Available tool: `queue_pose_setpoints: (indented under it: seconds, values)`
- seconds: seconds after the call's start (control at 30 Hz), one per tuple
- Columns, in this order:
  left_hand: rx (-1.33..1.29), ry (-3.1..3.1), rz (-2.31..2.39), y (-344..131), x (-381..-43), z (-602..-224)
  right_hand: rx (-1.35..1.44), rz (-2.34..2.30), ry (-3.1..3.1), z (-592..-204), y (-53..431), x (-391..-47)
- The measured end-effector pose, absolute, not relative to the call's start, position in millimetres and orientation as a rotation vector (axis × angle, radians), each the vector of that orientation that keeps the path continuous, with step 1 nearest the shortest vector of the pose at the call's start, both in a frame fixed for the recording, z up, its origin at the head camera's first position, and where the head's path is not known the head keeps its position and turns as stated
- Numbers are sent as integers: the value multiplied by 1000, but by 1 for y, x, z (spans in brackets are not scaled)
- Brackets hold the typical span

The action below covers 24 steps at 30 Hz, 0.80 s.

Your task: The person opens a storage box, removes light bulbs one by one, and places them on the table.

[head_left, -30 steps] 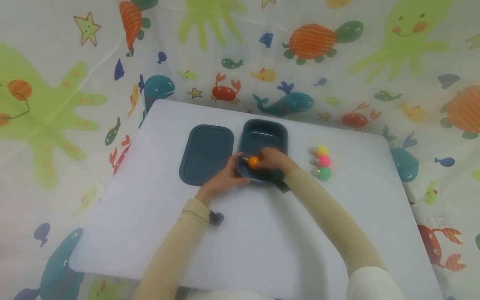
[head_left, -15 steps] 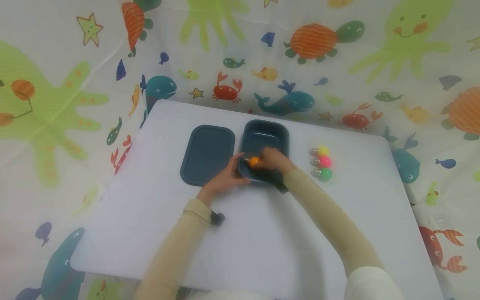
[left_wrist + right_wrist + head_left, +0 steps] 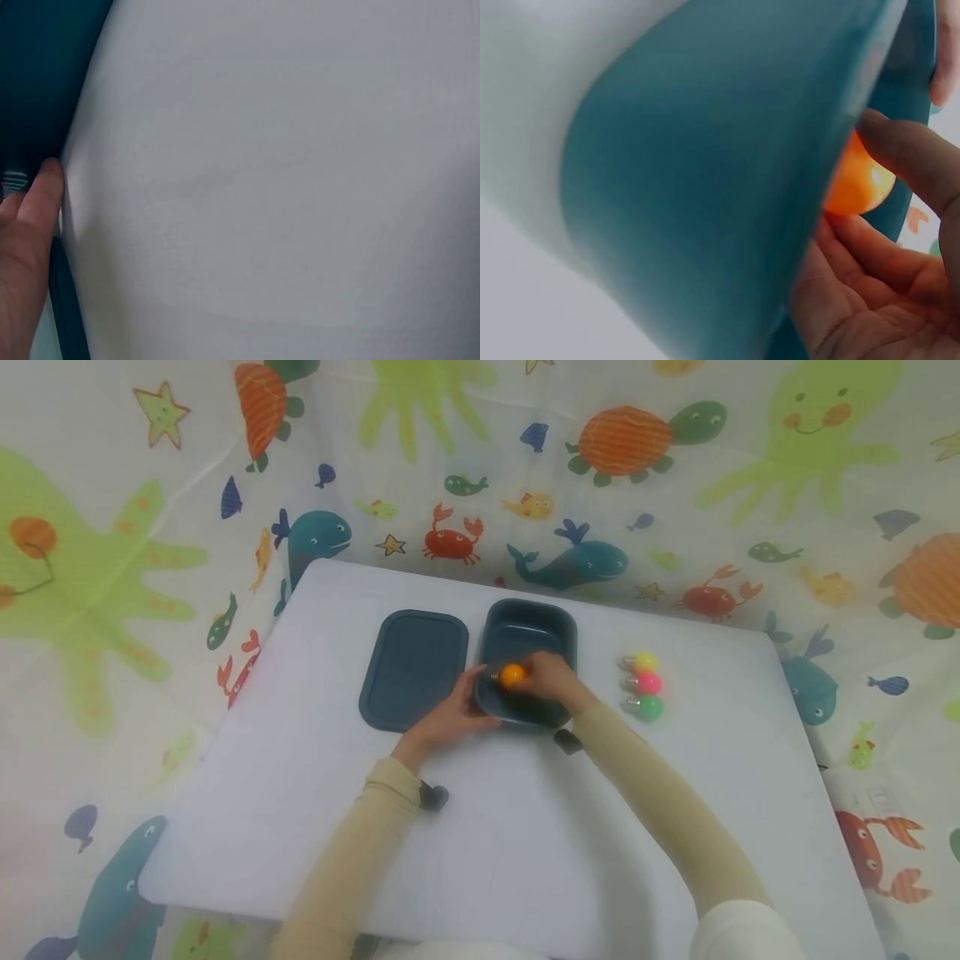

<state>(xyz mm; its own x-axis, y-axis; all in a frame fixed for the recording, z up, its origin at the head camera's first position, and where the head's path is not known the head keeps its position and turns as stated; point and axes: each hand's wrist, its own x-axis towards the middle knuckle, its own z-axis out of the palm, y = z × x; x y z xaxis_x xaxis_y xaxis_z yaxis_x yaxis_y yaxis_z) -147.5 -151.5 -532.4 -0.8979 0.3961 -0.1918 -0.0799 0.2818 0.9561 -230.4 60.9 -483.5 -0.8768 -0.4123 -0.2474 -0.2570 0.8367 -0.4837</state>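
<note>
My right hand [image 3: 551,677] pinches an orange light bulb [image 3: 513,676] by its round end, inside the near part of a dark blue container [image 3: 528,612]. The bulb's metal screw base points left. In the right wrist view, thumb and fingers close on the orange bulb [image 3: 859,180] behind the container's wall [image 3: 682,150]. My left hand [image 3: 450,712] holds the container's near left corner, its thumb along the front and its fingers at the left side. In the left wrist view, a digit of the left hand [image 3: 34,232] touches the container's wall [image 3: 49,67].
A dark blue lid [image 3: 415,670] lies flat left of the container. Right of it, a yellow bulb [image 3: 645,662], a pink bulb [image 3: 648,683] and a green bulb [image 3: 651,707] lie in a column on the white table [image 3: 510,843]. A sea-animal curtain [image 3: 480,443] hangs behind.
My right hand and the orange bulb have shifted slightly up and right in the head view, within the container. The left hand has stayed at the corner.
</note>
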Motion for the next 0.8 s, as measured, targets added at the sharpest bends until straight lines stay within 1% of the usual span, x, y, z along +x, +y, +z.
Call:
queue_pose_setpoints:
  seconds: [0.17, 0.43, 0.67, 0.8]
  values:
    - [290, 2170, 1651, -152, -148, -534, -439, -849, 2696, -485, 71, -228]
    - [308, 2125, 1685, -152, -149, -536, -157, -1245, 2582, -482, 86, -218]
    - [310, 2110, 1698, -151, -150, -536, -63, -1599, 2424, -483, 101, -209]
    - [303, 2130, 1681, -151, -150, -537, 31, -1721, 2335, -479, 107, -200]
